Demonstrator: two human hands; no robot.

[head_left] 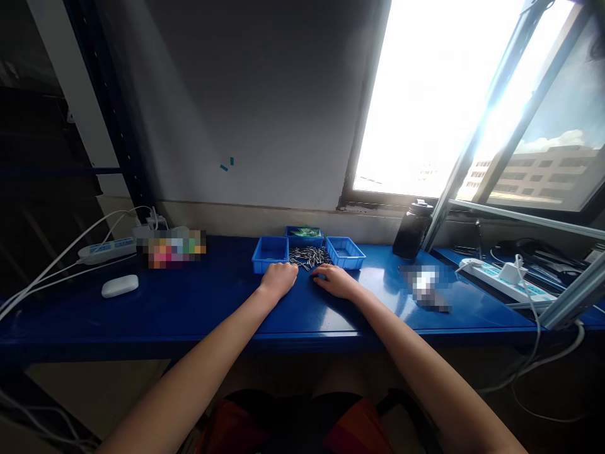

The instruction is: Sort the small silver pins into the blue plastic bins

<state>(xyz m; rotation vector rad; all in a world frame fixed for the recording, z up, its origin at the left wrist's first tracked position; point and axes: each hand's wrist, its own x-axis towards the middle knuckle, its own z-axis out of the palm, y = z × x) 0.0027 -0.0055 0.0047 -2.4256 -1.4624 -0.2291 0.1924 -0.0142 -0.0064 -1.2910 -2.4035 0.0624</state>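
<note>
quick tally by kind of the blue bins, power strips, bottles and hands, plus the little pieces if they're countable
Blue bins: 3 (left bin, right bin, back bin)
Power strips: 2 (left strip, right strip)
Bottle: 1
Hands: 2 (left hand, right hand)
Total: 8
Small pieces: too jumbled to count, left out

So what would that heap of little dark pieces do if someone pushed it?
The heap of dark pieces would probably spread apart, since they look loose and jumbled. Their slim, glinting shapes suggest something stiff, perhaps metal, that might slide easily on the glossy blue table.
</note>
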